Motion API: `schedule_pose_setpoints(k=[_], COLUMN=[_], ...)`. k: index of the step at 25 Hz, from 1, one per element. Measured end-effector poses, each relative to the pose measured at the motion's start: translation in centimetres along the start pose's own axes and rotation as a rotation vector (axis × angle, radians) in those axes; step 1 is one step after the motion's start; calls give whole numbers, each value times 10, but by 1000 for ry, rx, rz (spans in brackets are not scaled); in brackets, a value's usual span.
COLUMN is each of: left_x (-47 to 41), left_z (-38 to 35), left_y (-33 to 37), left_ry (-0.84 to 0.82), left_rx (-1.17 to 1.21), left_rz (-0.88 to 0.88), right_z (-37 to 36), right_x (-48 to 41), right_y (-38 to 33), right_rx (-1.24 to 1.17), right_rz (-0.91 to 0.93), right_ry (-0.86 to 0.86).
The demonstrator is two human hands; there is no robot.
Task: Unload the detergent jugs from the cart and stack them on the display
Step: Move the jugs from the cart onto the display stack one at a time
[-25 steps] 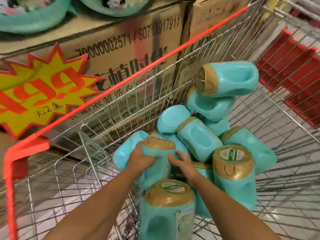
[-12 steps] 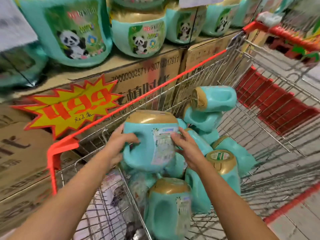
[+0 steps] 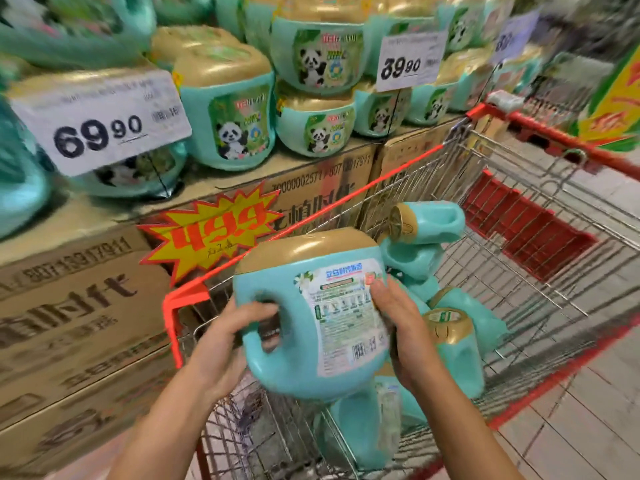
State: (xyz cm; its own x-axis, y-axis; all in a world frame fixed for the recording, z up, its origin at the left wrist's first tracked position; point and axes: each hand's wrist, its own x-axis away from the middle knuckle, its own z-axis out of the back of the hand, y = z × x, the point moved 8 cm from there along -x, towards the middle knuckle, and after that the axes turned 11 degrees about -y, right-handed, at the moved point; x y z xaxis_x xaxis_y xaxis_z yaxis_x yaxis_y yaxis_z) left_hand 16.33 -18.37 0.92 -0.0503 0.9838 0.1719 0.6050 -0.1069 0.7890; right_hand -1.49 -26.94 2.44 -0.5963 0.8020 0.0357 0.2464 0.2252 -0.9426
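Note:
I hold a teal detergent jug (image 3: 304, 355) with a gold cap upright above the wire cart (image 3: 540, 216), its back label facing me. My left hand (image 3: 225, 341) grips the jug's handle side, fingers curled into the handle hole. My right hand (image 3: 398, 323) grips its right side over the label. Several more teal jugs (image 3: 426, 223) lie and stand in the cart below and to the right. The display (image 3: 235, 126) of panda-labelled jugs sits on cardboard boxes at the upper left.
Stacked cardboard boxes (image 3: 79, 306) form the display base on the left, with a yellow starburst price sign (image 3: 211, 230). White price cards (image 3: 100, 123) hang in front of the jugs. The cart's red rim (image 3: 311, 213) runs between me and the boxes. Tiled floor lies at the right.
Both hands have lifted the jug up out of the cart, from among the other jugs to above the rim. My view has tilted up, showing the display.

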Motion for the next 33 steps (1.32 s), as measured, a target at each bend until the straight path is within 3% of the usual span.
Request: schedule_pose_setpoints(k=[3,7,9,11,14,16,19,24,27,33], left_x=[15,32,39,45,52,53,47,35,36,39], left_z=[3,5,5,3,-3,0,20,14,15,22], left_y=[2,6,14,25,41,47,36,-11,-19,-3], left_ry=[114,280,280,231,140,174,315,88,111,295], left_rx=[18,26,29,-35,-240,-340,-279,252,273,77], left_rz=[-107,-301,-365,-402,-448,-485,-428,-144,-139,-214], right_z=[-20,-59,-78,-84,-79,-74,-74,-87,-90,-103], right_x=[4,11,17,15,5,1,-1,6,6,16], right_y=[-5,-11,-8,-8,0,12,21,34,25,-17], right_rx=[68,855,1047,981,469,84,-134,-189,-3,306], right_rz=[28,10,-17,6,28,-1,-35,-194,-253,-75], right_ry=[31,110,104,80,-31,-61,-97,-197,-189,-205])
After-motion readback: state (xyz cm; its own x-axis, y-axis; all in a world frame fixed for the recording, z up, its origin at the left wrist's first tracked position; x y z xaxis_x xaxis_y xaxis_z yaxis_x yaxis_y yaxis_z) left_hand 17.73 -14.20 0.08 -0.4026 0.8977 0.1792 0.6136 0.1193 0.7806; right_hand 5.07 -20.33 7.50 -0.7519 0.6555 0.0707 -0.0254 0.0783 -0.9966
